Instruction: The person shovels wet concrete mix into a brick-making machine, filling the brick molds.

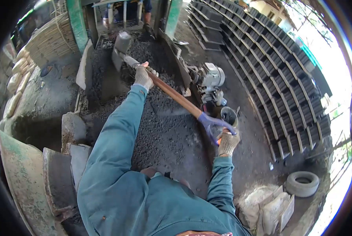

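Note:
I hold a shovel [176, 96] slantwise across the view, its blade towards the far left and its purple D-shaped handle near my right side. My left hand [144, 76], in a knitted glove, is closed round the shaft close to the metal socket. The handle's grip is in my right hand [228, 142], also gloved and closed. Dark, gravelly mix [164, 133] covers the floor under the shovel and around my feet. The blade is over the mix, between two upright metal side plates; whether it carries a load is hard to tell.
Ahead stands a green-posted machine frame [173, 17], with a co-worker's arms partly visible behind it. A motor [213, 74] and a bucket [230, 116] are to the right. Racks of dark blocks [270, 78] curve along that side, near a tyre [302, 184]. Curved metal sheets [30, 169] stand left.

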{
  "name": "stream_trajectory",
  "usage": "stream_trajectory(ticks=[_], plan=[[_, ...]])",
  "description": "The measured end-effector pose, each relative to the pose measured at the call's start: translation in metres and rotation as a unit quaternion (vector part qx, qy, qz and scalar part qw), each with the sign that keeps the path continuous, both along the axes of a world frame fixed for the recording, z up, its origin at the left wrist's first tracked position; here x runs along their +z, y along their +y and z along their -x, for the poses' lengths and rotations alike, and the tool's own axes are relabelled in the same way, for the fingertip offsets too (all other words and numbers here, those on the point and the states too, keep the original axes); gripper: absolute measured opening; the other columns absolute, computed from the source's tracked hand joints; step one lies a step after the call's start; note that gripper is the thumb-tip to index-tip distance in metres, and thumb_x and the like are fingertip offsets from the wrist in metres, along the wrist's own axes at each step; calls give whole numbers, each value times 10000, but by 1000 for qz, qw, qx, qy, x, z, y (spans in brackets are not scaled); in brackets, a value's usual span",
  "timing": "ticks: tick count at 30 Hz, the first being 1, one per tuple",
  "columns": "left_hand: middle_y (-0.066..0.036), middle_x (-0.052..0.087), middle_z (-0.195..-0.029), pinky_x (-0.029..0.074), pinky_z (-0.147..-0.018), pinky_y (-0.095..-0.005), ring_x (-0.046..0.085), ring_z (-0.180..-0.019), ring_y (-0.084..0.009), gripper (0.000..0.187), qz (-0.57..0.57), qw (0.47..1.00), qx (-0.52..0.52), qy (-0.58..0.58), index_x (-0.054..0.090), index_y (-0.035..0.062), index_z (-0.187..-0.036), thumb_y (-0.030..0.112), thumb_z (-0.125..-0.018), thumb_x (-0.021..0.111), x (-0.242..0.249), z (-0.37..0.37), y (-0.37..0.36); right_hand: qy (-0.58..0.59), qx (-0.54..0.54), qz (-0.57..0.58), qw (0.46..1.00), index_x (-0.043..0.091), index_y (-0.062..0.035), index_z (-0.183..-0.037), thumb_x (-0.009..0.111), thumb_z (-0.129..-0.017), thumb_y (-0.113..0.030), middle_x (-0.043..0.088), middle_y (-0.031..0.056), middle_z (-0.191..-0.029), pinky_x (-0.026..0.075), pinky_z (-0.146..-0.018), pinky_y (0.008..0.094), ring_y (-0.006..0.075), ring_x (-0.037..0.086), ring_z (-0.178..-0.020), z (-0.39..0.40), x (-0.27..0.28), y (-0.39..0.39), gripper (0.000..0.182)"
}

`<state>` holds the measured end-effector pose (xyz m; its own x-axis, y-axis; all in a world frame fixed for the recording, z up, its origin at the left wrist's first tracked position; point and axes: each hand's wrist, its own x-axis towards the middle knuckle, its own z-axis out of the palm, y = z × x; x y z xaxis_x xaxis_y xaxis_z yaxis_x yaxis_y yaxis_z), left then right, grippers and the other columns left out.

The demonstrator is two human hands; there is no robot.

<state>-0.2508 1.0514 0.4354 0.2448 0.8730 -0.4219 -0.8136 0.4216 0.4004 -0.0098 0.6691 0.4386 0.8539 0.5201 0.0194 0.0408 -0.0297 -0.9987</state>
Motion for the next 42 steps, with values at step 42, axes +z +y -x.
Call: stream_trajectory(ticks=[42], plan=[[-103,607,-796,547,-803,-501,644,-801,-305,182,-29,954,-299,-24,604,41,-936,190,-875,688,-130,-59,-276,302,-118,333,886,713,-11,-922,583,-924,-199,676,66,-803,521,-604,331,174,647,-694,-46,-268,-329,229]])
